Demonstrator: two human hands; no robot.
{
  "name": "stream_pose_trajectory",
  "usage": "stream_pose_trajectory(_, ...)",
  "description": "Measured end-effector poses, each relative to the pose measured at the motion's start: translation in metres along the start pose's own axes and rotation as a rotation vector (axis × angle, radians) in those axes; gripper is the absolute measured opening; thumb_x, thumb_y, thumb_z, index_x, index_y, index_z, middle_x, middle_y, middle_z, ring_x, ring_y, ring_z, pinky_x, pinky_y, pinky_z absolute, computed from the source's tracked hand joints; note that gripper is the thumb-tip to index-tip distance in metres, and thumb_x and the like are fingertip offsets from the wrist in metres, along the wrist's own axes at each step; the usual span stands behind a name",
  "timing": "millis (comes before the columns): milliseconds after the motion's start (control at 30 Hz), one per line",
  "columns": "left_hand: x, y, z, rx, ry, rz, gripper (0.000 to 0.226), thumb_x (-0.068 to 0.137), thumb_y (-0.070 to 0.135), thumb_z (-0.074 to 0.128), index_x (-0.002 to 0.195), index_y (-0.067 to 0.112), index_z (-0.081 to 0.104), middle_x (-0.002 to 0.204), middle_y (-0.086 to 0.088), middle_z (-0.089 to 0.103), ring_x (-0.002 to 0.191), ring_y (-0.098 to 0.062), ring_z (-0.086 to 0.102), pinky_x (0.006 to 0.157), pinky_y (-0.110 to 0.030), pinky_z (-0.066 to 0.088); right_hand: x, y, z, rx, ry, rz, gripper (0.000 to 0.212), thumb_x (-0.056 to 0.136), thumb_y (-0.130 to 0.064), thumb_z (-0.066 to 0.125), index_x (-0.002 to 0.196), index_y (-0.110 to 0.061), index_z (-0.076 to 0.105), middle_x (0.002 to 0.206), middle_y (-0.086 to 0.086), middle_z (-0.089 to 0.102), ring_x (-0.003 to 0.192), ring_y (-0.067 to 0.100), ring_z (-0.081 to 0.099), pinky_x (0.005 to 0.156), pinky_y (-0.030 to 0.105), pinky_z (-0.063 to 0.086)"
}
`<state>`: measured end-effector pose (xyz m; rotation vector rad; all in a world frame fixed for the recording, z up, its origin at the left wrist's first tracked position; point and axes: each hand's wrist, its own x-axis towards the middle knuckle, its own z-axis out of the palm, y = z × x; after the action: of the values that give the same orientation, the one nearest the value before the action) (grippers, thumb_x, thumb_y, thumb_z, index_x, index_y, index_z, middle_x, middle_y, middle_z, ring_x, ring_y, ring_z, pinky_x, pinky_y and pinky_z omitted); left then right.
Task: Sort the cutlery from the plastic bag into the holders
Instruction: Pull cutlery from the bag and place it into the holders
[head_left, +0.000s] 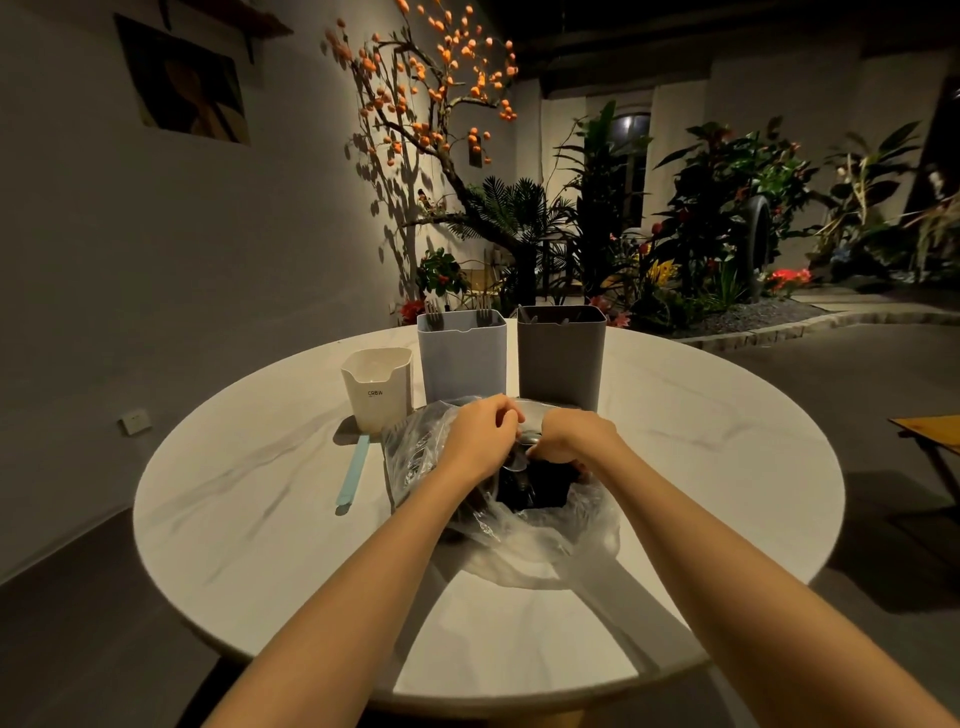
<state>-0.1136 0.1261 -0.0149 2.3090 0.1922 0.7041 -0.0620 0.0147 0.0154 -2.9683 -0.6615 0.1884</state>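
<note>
A clear plastic bag (545, 535) lies crumpled on the round white table (249, 499), with dark cutlery inside it. Both hands are at the bag's mouth. My left hand (480, 436) is curled over the near-left rim of the opening, and what its fingers hold is hidden. My right hand (571, 436) reaches into the bag with fingers curled around a metal spoon (527, 444). Behind the bag stand three holders: a small white one (376, 387), a light blue one (462, 358) with fork tips showing above its rim, and a dark grey one (561, 356).
A pale blue utensil (353, 475) lies flat on the table left of the bag, in front of the white holder. Beyond the table are a wall, a tree with orange fruit and many plants. A wooden stool edge (930, 431) shows at the right.
</note>
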Motion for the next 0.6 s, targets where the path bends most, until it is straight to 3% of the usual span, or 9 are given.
stream_pose_trajectory(167, -0.0012, 0.0005, -0.0007, 0.005, -0.038, 0.006, 0.022, 0.1, 0.015, 0.046, 0.099, 0.013, 0.068, 0.095, -0.005, 0.067, 0.088, -0.02, 0.065, 0.079, -0.032, 0.057, 0.0061, 0.0029, 0.0028, 0.023, -0.024, 0.032, 0.017, 0.094, -0.03, 0.055, 0.099, -0.014, 0.051, 0.094, 0.004, 0.056, 0.089, 0.021, 0.056, 0.092, 0.032, 0.05)
stream_pose_trajectory(300, 0.0, -0.0012, 0.0002, 0.009, -0.054, 0.025, 0.022, 0.099, 0.016, 0.046, 0.099, 0.014, 0.068, 0.101, -0.006, 0.069, 0.089, -0.018, 0.065, 0.078, -0.03, 0.056, 0.0088, 0.0073, 0.0038, 0.187, -0.059, 0.024, 0.015, 0.094, -0.022, 0.053, 0.104, -0.011, 0.057, 0.081, 0.005, 0.056, 0.079, 0.022, 0.062, 0.081, 0.031, 0.057)
stream_pose_trajectory(500, -0.0002, -0.0031, 0.0007, 0.022, -0.017, 0.027, 0.021, 0.1, 0.016, 0.046, 0.101, 0.014, 0.067, 0.101, -0.004, 0.068, 0.086, -0.015, 0.063, 0.071, -0.02, 0.051, 0.0056, 0.0087, -0.0015, 0.384, -0.142, 0.018, 0.037, 0.096, -0.032, 0.055, 0.125, -0.009, 0.051, 0.114, 0.016, 0.059, 0.093, 0.025, 0.059, 0.076, 0.034, 0.052)
stream_pose_trajectory(600, 0.0007, -0.0037, 0.0012, 0.025, -0.017, 0.02, 0.021, 0.1, 0.016, 0.046, 0.101, 0.013, 0.067, 0.1, -0.005, 0.068, 0.084, -0.014, 0.063, 0.072, -0.022, 0.053, 0.0051, 0.0101, -0.0034, 0.342, -0.137, 0.014, 0.042, 0.093, -0.038, 0.061, 0.118, -0.005, 0.053, 0.111, 0.015, 0.061, 0.093, 0.024, 0.06, 0.083, 0.033, 0.053)
